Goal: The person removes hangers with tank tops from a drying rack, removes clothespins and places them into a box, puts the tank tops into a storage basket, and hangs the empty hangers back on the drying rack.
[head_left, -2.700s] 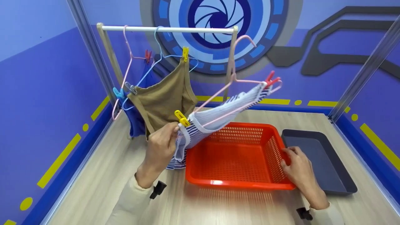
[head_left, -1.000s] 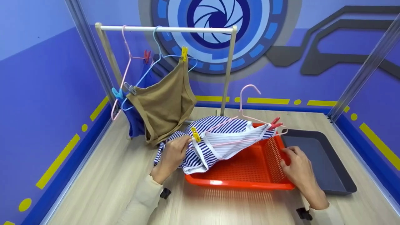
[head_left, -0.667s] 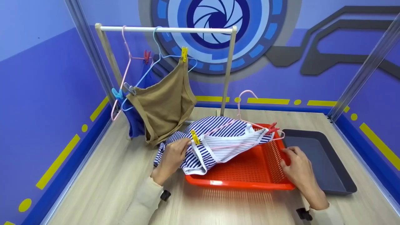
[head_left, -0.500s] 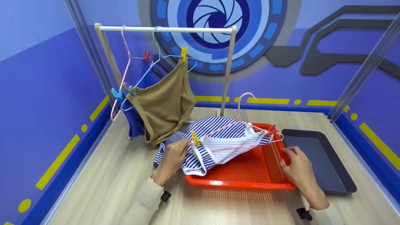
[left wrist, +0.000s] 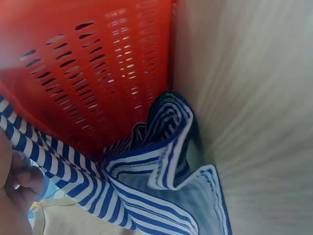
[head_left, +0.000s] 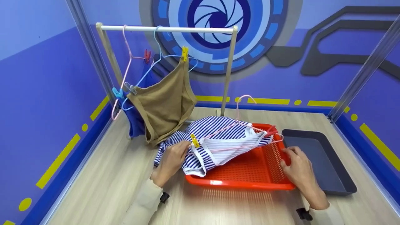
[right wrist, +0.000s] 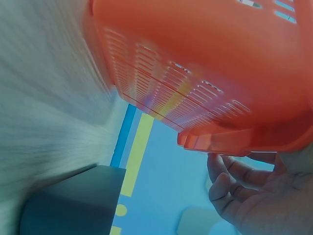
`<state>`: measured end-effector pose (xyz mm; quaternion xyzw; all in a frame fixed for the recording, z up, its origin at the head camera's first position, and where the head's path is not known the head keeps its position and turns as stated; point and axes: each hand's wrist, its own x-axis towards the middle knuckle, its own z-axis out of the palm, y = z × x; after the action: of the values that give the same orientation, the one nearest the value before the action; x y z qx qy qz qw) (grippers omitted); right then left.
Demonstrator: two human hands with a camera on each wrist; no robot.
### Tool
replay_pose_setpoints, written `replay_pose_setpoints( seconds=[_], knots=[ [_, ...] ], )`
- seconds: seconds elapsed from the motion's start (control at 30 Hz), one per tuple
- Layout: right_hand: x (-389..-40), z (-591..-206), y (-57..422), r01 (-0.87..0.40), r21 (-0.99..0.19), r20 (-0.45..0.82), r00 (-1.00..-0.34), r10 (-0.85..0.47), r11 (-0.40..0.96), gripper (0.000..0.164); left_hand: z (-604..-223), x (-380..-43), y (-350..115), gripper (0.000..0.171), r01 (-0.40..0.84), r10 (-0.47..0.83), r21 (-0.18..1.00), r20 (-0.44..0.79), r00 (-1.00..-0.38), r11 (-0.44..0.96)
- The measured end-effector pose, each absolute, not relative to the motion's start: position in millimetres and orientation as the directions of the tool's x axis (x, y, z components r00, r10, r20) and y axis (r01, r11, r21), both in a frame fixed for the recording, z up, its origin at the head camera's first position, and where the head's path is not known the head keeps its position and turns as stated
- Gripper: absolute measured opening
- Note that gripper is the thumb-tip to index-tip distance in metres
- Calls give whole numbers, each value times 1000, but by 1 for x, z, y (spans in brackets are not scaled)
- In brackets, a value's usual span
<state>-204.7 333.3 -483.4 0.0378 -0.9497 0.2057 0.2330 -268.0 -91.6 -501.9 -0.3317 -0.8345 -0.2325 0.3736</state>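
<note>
In the head view, a blue-and-white striped tank top drapes over the left part of a red basket, its hem hanging outside onto the table. A pink hanger lies with it, hook up; a yellow clothespin and a red clothespin clip the top to it. My left hand pinches the top's corner beside the yellow clothespin. In the left wrist view the striped cloth bunches against the basket's outer wall. My right hand holds the basket's right rim, fingers curled beneath it in the right wrist view.
Behind on the left stands a drying rack. A brown garment hangs there on a blue hanger, and a blue garment on a pink one behind it. A dark grey tray lies right of the basket.
My left hand has lowered the hanger and tank top from mid-air onto the basket, moving a little right. In the last second the hanger's hook end sank slightly. My right hand stayed put.
</note>
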Motion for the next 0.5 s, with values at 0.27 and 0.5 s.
replay_pose_setpoints(
  seconds=[0.27,0.5],
  knots=[
    [-205,-475,332,-208,-354,498,-867,-5,912,35,-504,-266,-93,3,717,404,114,761,-508,687],
    [-203,-449,329,-292,-323,626,-779,-29,900,36,-507,-266,-95,7,721,418,107,753,-509,685]
  ],
)
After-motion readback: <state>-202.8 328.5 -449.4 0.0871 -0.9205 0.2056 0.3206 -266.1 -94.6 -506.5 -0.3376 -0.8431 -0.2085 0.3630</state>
